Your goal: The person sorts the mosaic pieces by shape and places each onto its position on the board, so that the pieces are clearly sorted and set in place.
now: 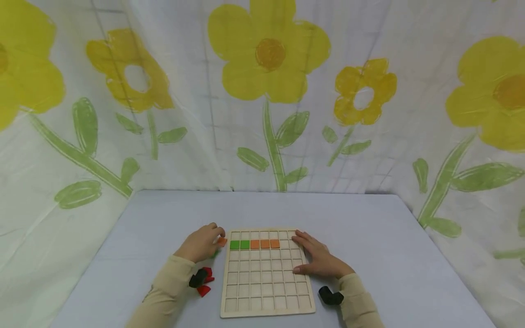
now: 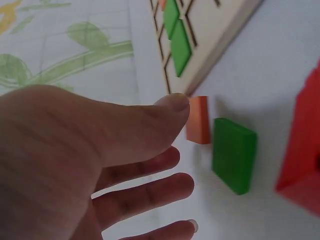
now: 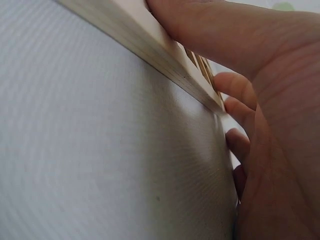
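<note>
A pale wooden grid board [image 1: 266, 315] lies on the table, its second row from the top holding two green tiles [image 1: 239, 245] and three orange tiles [image 1: 265, 244] from the left. Just off the board's left edge, my left hand [image 1: 202, 243] pinches a loose orange tile [image 2: 199, 120]; the thumb lies along it and the index finger is mostly hidden. Right beside it is a loose green tile [image 2: 234, 156]. My right hand [image 1: 321, 258] rests on the board's right edge, fingers spread, thumb lower down on the grid.
Several red pieces [image 1: 203, 290] lie left of the board, below the left wrist. Black wrist cameras [image 1: 330, 296] sit on both wrists. Behind the white table [image 1: 357, 218] hangs a curtain [image 1: 197, 150] with yellow flowers.
</note>
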### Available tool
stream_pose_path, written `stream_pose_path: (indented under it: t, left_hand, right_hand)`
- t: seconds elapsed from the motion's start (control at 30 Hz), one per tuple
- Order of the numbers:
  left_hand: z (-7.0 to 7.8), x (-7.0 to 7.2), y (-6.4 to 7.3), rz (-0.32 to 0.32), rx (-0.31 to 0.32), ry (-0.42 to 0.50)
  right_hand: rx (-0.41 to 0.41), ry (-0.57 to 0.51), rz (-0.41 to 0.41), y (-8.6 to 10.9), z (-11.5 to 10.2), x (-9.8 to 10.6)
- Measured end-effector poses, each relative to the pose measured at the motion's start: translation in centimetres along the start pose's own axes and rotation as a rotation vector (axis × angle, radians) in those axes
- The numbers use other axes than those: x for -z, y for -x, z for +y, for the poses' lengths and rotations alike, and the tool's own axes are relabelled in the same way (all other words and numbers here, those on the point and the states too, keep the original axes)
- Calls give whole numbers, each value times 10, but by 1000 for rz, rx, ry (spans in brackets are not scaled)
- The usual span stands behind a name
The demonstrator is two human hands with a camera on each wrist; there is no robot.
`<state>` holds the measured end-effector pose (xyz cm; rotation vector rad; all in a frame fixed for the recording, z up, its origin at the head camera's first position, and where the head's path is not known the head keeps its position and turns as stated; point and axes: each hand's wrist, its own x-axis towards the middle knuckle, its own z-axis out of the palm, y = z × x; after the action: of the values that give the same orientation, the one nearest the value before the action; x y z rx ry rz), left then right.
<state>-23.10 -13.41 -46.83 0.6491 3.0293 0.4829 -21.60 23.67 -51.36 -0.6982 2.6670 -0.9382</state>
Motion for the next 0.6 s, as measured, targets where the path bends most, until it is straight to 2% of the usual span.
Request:
stream_pose_path:
  t: [0.13, 0.37, 0.47, 0.6]
  left_hand:
    - [-3, -8, -2, 7, -2, -16]
    - [-7, -12, -2, 62, -39, -25]
    - [-10, -14, -3, 72, -50, -16]
    - [-13, -14, -6, 61, -58, 42]
  right_hand:
    - [-4, -5, -5, 1, -1, 0]
    - [0, 5, -8, 2, -3, 0]
    - [3, -1, -5, 2, -3, 1]
    - [0, -7, -6, 3, -1, 2]
